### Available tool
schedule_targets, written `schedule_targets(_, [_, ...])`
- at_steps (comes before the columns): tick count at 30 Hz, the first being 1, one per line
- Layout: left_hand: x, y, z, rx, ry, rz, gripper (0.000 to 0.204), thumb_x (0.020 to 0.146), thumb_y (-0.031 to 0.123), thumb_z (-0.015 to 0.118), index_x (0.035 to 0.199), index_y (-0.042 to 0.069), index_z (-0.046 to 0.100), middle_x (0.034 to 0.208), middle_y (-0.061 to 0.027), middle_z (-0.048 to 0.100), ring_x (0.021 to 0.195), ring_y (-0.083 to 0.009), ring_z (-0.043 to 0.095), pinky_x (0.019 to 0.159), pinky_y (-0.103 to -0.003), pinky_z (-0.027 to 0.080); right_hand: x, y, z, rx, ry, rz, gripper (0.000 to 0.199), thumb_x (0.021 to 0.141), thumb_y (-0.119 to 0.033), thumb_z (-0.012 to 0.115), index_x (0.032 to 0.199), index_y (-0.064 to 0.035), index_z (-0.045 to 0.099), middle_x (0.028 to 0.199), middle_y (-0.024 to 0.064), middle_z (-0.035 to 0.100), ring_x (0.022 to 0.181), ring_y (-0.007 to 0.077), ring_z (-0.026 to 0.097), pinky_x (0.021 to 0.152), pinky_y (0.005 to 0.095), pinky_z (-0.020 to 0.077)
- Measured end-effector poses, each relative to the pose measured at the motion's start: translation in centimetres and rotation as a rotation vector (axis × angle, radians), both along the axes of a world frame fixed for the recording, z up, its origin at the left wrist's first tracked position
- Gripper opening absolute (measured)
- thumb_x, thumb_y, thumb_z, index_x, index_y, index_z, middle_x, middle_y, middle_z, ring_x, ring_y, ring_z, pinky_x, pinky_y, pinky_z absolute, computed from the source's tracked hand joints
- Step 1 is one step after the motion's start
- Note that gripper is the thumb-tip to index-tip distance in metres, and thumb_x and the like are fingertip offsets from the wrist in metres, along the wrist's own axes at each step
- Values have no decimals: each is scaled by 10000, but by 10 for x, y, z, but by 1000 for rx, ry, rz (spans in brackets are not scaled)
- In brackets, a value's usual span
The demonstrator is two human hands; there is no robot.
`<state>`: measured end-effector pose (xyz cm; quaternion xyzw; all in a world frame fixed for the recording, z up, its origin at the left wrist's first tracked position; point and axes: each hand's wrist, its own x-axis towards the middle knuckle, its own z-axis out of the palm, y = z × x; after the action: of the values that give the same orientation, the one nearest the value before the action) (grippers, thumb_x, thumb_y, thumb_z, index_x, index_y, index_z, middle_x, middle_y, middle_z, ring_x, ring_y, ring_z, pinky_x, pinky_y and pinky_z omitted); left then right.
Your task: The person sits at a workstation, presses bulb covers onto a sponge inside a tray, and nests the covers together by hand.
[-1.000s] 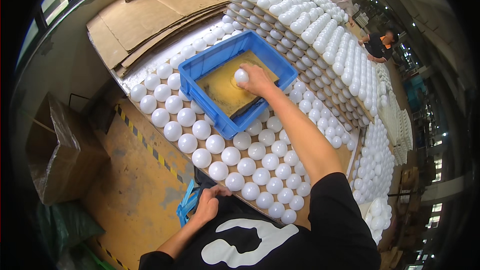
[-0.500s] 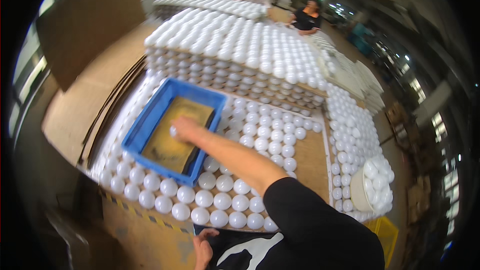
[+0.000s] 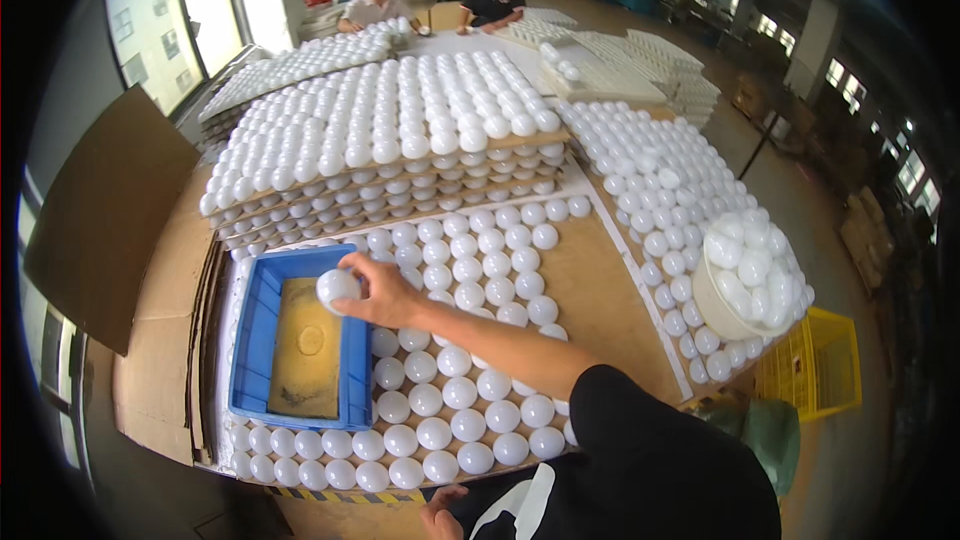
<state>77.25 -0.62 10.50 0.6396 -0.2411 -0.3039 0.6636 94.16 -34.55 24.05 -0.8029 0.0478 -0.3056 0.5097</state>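
Cardboard (image 3: 160, 330) and white globes (image 3: 459, 393) flank the blue bin (image 3: 355, 375).

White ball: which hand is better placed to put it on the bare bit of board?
Right, I think: the right hand holds the white ball over the blue box. The left hand is low by the black shirt, away from the ball.

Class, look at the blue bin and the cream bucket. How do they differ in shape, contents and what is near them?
The blue bin is rectangular; the cream bucket is rounded. A flat yellow pad lies in the blue bin, while white globes heap the cream bucket. The right hand holds a single globe at the blue bin; no hand is at the cream bucket. Both are open-topped.
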Motion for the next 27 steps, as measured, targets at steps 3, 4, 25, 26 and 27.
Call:
schedule_targets(3, [3, -8, -22, 24, -9, -21, 648, 877, 498, 450, 917, -121, 638, 902, -162, 677, 878, -236, 644, 861, -337, 498, -73, -62, -18, 60, 46, -195, 607, 756, -328, 784, 1224, -34, 534, 909, 103, 653, 744, 160, 605, 671, 312, 518])
schedule_targets(4, [3, -9, -23, 20, -25, -40, 691, 873, 546, 461, 924, -120, 635, 909, -158, 673, 882, -238, 643, 862, -336, 492, -96, -91, -34, 78, 80, -268, 614, 752, -332, 787, 1225, -33, 534, 934, 106, 653, 745, 160, 604, 663, 312, 518])
schedule_targets(25, [-28, -62, 25, 267, -566, -387, 266, 619, -1, 626, 830, -47, 470, 1013, -184, 607, 944, -315, 589, 846, -390, 469, -248, -313, -181, -203, 512, -765, 558, 851, -183, 679, 1376, -180, 488, 1342, 190, 483, 1196, 370, 510, 974, 457, 462])
schedule_targets(26, [-28, -61, 20, 272, -569, -388, 266, 619, -1, 626, 830, -47, 470, 1013, -184, 607, 944, -315, 589, 846, -390, 469, -246, -313, -182, -197, 510, -764, 558, 851, -183, 679, 1376, -180, 488, 1342, 190, 483, 1196, 370, 510, 974, 457, 462])
schedule_targets(27, [-27, -59, 16, 234, -483, -337, 240, 616, -7, 626, 795, -46, 471, 1002, -183, 609, 915, -313, 600, 847, -387, 473, -244, -313, -182, -209, 489, -774, 553, 844, -177, 681, 1367, -172, 501, 1297, 176, 502, 1168, 370, 523, 958, 448, 467])
